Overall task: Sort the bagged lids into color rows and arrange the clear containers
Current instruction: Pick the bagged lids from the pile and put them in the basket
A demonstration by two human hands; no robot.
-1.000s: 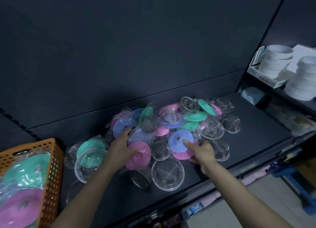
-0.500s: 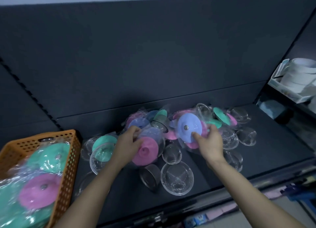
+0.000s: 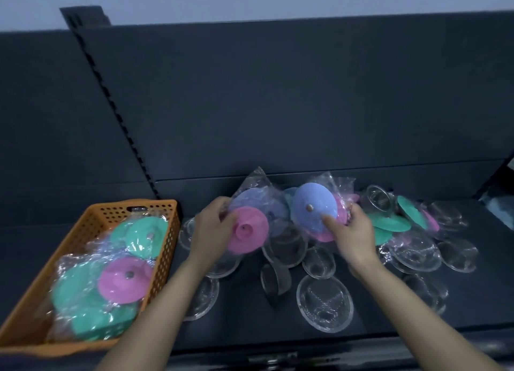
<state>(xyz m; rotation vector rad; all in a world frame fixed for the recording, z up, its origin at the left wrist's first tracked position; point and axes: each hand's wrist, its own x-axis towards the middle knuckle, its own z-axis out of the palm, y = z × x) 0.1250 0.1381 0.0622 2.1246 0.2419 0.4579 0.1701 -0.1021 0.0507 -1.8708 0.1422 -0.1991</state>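
My left hand [image 3: 212, 231] grips a bagged pink lid [image 3: 248, 233] with a blue lid behind it in the same plastic, lifted above the dark shelf [image 3: 389, 315]. Held up by my right hand [image 3: 351, 231] is a bagged blue lid [image 3: 313, 209] backed by a pink one, the index finger lying across its face. Green bagged lids [image 3: 392, 223] lie to the right in the pile. Several clear containers [image 3: 324, 302] with mesh patterns sit scattered on the shelf below and beside both hands.
An orange perforated basket [image 3: 91, 231] at the left holds green and pink bagged lids [image 3: 126, 279]. A tall dark back panel [image 3: 278, 106] rises behind the shelf. The shelf's front edge [image 3: 278, 354] runs along the bottom.
Both hands have raised their bagged lids off the pile and brought them higher. The camera has swung left, so the basket shows more and the right-side items are gone.
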